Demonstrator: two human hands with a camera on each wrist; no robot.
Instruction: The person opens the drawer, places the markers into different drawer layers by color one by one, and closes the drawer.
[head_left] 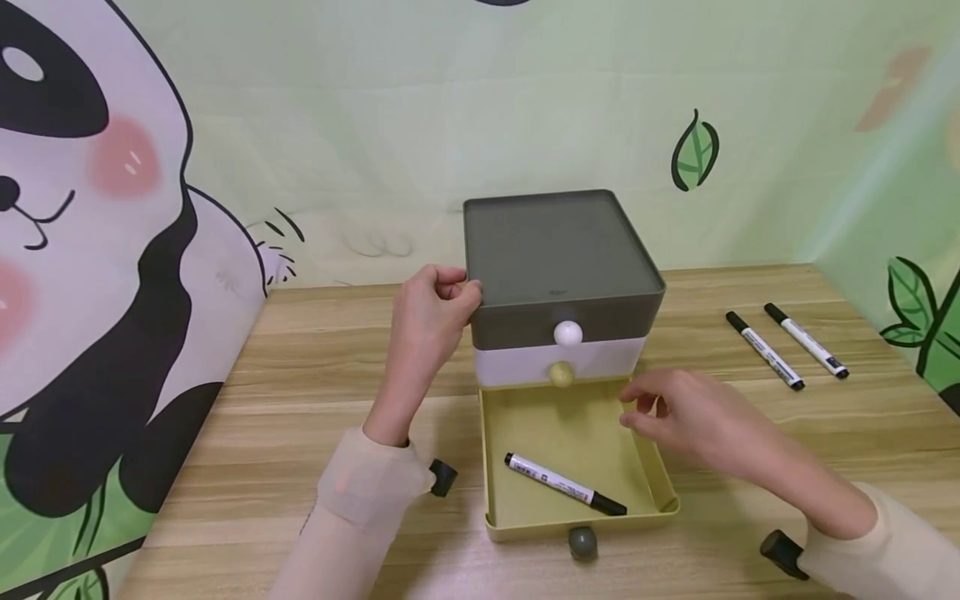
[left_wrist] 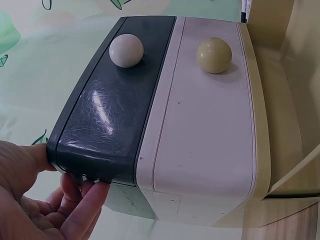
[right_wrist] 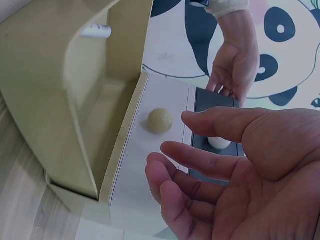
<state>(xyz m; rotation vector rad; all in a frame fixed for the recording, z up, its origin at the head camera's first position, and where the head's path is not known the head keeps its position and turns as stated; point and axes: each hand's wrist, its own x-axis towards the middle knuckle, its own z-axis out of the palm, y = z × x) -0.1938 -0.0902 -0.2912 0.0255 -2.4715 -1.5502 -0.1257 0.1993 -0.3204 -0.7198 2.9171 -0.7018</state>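
Note:
A small desktop drawer box (head_left: pixel 558 250) has a dark grey top tier, a white drawer (head_left: pixel 517 364) and a yellow bottom drawer (head_left: pixel 555 421), which is pulled out. Inside the yellow drawer a marker pen (head_left: pixel 551 477) lies at a slant, its black cap toward the front right. My left hand (head_left: pixel 427 321) holds the grey tier at its front left corner, thumb on the upper edge and fingers against the side (left_wrist: pixel 70 200). Beside the yellow drawer's right wall hovers my right hand (head_left: pixel 697 417), fingers loosely bent and holding nothing; its palm (right_wrist: pixel 270 175) faces the drawer fronts.
Two more marker pens (head_left: pixel 765 350) lie side by side on the wooden table (head_left: pixel 315 400) to the right. Behind the box stands a pale green backdrop (head_left: pixel 360 150) with a panda picture. A grey round knob (head_left: pixel 582 543) sticks out from the yellow drawer's front.

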